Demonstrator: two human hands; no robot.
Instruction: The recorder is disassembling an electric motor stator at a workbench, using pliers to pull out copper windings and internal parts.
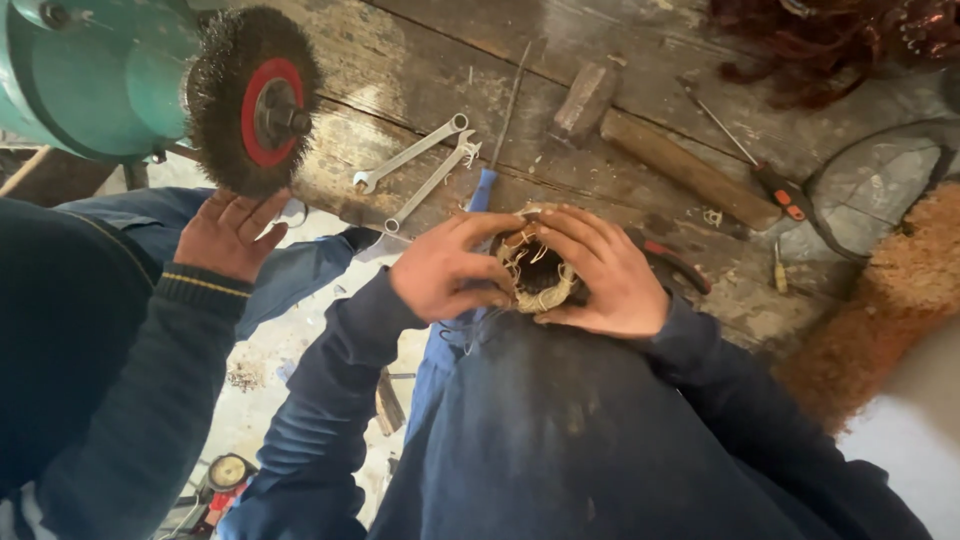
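**Both hands clasped round a small ring-shaped coil at the bench edge**

A small round coil wrapped in pale, frayed binding with a dark hollow centre (538, 272) sits between the person's two hands, just in front of the near edge of the worn wooden workbench (420, 70). The left hand (447, 266) wraps its side with fingers curled over the top rim; the right hand (607, 272) does the same from the other side, so both hands are clamped on the coil and nearly meet above it.

Just beyond the hands, a tool with red handles (672, 262) lies partly hidden behind the right hand. Further back on the bench rest two silver open-ended spanners (422, 165), side by side, a thin metal rod with a blue handle (503, 125), and a hammer with a thick wooden handle (660, 150). A red-and-black screwdriver (765, 170) lies to the right, near a heap of dark reddish wire (820, 45).

At the left, another person's hand (232, 232), in a dark sleeve, is raised just under a round wire brush wheel with a red hub (255, 98) mounted on a green grinder (95, 70).
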